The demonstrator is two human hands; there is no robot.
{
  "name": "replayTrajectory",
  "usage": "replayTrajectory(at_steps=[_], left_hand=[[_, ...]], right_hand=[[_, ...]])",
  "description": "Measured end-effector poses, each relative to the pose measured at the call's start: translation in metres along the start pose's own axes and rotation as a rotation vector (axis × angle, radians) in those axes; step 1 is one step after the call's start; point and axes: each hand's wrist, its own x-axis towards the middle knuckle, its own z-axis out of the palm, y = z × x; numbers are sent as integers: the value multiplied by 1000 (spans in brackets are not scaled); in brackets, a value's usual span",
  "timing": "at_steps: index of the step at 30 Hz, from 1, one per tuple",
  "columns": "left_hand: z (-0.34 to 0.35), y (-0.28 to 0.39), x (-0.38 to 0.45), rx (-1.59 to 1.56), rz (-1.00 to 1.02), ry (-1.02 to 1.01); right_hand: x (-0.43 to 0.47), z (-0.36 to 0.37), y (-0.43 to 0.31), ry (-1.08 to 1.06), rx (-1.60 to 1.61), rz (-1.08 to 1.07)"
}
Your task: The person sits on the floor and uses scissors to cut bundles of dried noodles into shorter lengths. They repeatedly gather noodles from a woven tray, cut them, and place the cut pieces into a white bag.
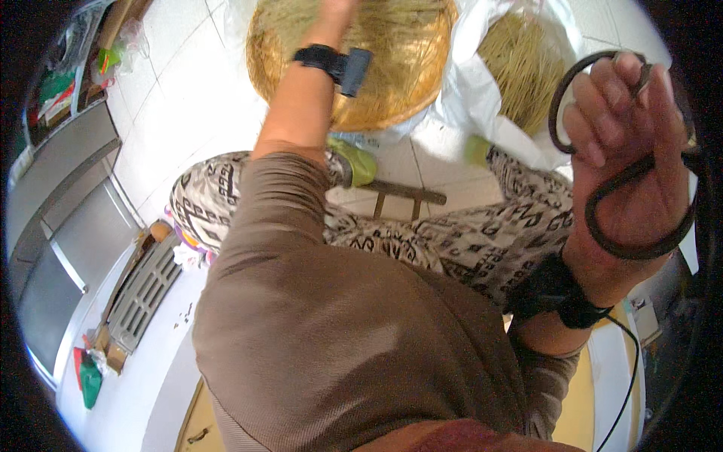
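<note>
My left hand [339,10] is blurred and cut off by the top edge, over a round woven basket [345,120] that holds thin dry greenish-brown stalks. Its fingers are hidden. Raised close to the camera on the right is my right hand [618,116], palm towards me and fingers curled. A thick dark cord [593,223] runs between its thumb and fingers and loops round its side and lower palm. Beside the basket, a white plastic bag [471,93] holds a bundle of similar stalks [525,73].
Both wrists wear dark bands. A small wooden stool [404,192] stands between my legs on the tiled floor. Along the left are a grey slatted plastic rack [144,291], cardboard and a shelf with bags. A thin black cable [635,361] hangs from my right wristband.
</note>
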Motion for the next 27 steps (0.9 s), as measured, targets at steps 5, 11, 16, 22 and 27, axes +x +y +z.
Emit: replayTrajectory(at_steps=[5, 11, 16, 22, 27], left_hand=[[-89, 71, -43, 439, -192, -331], [-163, 6, -81, 947, -295, -494], [-163, -84, -114, 1655, -407, -523], [-127, -102, -151, 1507, -483, -123], [-149, -57, -122, 1883, -224, -954]], right_hand=[[3, -11, -1, -168, 68, 38], [2, 6, 9, -77, 1, -88], [4, 21, 20, 33, -89, -151], [-3, 35, 27, 221, -169, -212], [-6, 35, 24, 233, -147, -186]])
